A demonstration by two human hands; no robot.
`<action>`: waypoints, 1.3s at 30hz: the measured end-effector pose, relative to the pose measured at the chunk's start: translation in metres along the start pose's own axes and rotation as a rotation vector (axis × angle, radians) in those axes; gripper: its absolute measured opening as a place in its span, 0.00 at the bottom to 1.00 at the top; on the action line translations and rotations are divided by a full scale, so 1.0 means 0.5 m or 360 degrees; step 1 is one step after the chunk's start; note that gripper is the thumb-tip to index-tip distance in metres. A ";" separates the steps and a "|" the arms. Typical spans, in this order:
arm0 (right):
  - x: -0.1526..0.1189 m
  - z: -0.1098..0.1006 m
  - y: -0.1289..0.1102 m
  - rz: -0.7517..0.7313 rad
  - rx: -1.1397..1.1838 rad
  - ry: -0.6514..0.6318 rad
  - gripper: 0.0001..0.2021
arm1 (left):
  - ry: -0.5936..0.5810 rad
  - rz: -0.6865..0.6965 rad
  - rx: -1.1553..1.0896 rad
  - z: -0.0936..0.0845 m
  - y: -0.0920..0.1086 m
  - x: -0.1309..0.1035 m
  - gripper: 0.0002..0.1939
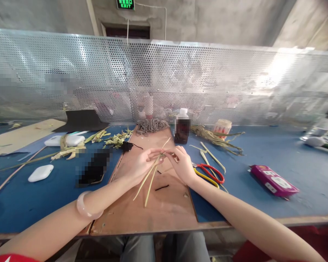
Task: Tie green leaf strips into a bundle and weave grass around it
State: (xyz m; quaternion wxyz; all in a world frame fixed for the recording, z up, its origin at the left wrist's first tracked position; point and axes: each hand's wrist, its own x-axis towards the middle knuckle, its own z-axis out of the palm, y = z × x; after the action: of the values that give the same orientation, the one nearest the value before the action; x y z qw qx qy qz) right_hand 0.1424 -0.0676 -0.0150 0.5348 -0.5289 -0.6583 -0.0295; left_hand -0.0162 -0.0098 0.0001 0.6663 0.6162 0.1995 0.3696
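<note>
Pale plant strips point(151, 185) pinched between fingertips of left hand point(146, 163) and right hand point(182, 163), over brown board point(169, 213); long ends trail to seven o'clock. Judgement: pin the strips firmly left, work lightly right, avoiding splits. Containers, clocked from hands: white-capped bottle point(181, 133), one o'clock, dark contents; plastic tub point(223, 126), two o'clock, contents unclear; earbud case point(41, 173), nine o'clock, lid closed.

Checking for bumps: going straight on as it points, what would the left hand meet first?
Probably the right hand, just ahead by the pale strips; how close in depth is unclear.
</note>
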 end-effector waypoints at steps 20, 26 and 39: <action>-0.018 0.011 -0.016 0.0041 0.0289 -0.0387 0.07 | 0.0159 0.0005 0.0262 0.004 -0.001 -0.007 0.11; -0.021 0.020 -0.012 0.0073 0.0243 -0.0352 0.12 | 0.0301 0.0063 0.0619 0.028 0.048 -0.030 0.04; -0.013 0.012 -0.010 0.0060 -0.0023 -0.0280 0.07 | 0.0429 0.0194 0.0685 0.004 0.000 -0.015 0.05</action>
State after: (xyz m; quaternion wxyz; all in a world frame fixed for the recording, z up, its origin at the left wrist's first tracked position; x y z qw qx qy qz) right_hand 0.1338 -0.0708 -0.0196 0.4717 -0.5454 -0.6925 0.0224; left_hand -0.0195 -0.0169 -0.0010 0.4639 0.6998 0.3231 0.4368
